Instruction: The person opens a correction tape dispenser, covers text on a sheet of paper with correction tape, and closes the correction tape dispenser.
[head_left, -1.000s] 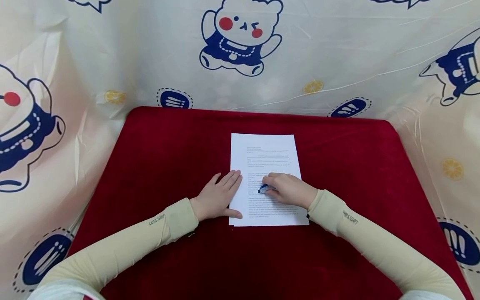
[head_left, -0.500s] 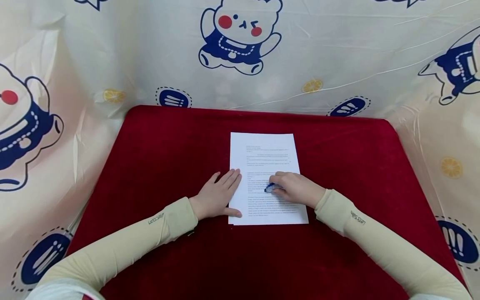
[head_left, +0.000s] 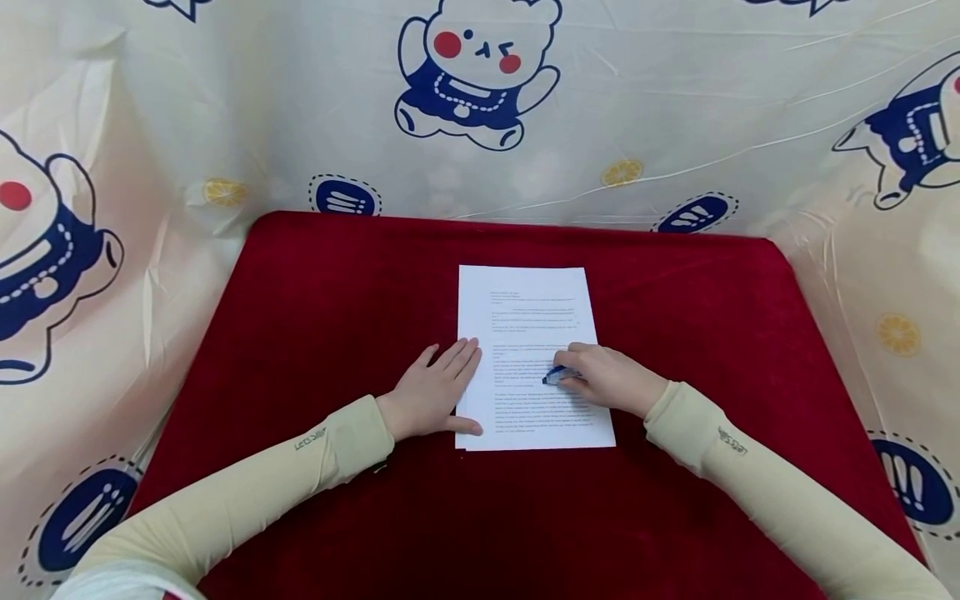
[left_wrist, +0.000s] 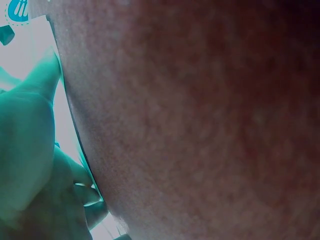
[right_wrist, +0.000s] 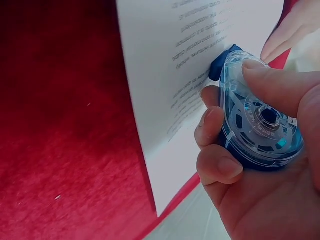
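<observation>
In the head view, the right hand grips a blue correction tape over the printed paper, right of centre. The left hand, its fingers straight, rests on the paper's left edge.

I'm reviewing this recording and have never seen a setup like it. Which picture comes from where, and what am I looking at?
There is no machine here, just a person's bare hands. The wide picture comes from a camera on the head, looking forward and down; the two close ones come from a camera on each wrist. The left wrist picture is oddly tinted and shows little. On a red cloth lies printed paper. The left hand rests flat at its left edge. The right hand holds a clear and blue dispenser, apparently correction tape, over the printed lines.
</observation>
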